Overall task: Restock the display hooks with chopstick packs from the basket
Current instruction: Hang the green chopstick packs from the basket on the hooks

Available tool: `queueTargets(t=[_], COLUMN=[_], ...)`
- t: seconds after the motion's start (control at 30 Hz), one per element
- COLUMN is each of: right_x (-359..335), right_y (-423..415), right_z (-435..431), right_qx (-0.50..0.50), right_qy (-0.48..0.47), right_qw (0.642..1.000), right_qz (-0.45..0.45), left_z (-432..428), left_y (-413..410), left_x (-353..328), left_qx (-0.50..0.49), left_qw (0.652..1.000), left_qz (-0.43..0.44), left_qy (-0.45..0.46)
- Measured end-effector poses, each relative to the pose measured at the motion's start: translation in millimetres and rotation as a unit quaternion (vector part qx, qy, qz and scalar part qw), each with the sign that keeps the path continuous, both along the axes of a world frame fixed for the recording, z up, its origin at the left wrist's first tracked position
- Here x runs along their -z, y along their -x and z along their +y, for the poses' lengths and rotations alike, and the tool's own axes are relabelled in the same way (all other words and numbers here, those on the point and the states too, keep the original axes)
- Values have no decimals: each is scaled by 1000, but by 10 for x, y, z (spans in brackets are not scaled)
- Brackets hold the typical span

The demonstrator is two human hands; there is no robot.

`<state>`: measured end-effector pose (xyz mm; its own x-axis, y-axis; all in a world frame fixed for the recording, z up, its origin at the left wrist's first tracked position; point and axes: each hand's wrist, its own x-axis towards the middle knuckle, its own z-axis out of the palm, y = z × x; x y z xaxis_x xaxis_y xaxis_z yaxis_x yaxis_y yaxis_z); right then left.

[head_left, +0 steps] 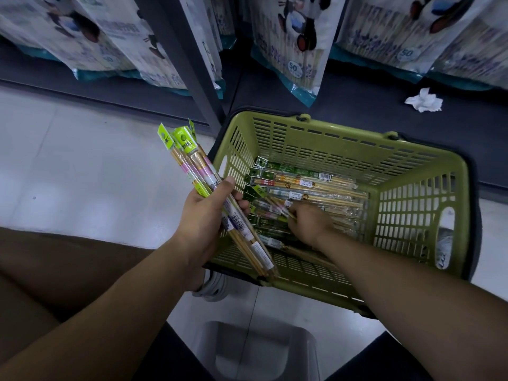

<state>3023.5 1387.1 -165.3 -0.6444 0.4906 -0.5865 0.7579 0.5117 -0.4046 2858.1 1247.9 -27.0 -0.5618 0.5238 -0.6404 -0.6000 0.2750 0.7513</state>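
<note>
Chopstick packs (316,185) lie heaped across the bottom of the green plastic basket (343,127), with their dark green header cards toward its left wall. Our right hand (310,224) reaches down inside the basket. Its fingers are curled round one lime-topped pack (272,200), which slants up off the heap toward the left wall.

Our left hand (203,215) is just outside that left wall, near the basket's closest corner. It grips a bundle of lime-header packs (189,160), with the thumb laid across the front and the fingers wrapped behind. The bundle's headers fan up and away from the basket, and its lower ends cross over the near rim.

We see the basket standing on a pale tiled floor (82,160), with its far side against a dark shelf base (357,100). Beyond the far rim are large panda-print bags (291,50) marked 50. A crumpled white tissue (423,101) lies on the shelf base past the basket's far right corner. A white shoe (211,290) shows under the near left corner. A grey stool (261,350) sits closer to us than the basket's near rim.
</note>
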Motion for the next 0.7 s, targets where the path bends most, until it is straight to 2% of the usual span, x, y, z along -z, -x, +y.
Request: queueTargets(t=[0.43, 0.7], right_x=[5, -29], right_y=[69, 54], right_z=[21, 123], right_qx=[-109, -106], right_qy=[-40, 42], right_qw=[993, 990], right_qz=[-32, -87], left_z=[9, 1], left_y=[-5, 1], left_x=[45, 78], left_qx=[-5, 0], left_qw=[1000, 1000], left_qz=[-1, 1], left_qy=[-10, -17])
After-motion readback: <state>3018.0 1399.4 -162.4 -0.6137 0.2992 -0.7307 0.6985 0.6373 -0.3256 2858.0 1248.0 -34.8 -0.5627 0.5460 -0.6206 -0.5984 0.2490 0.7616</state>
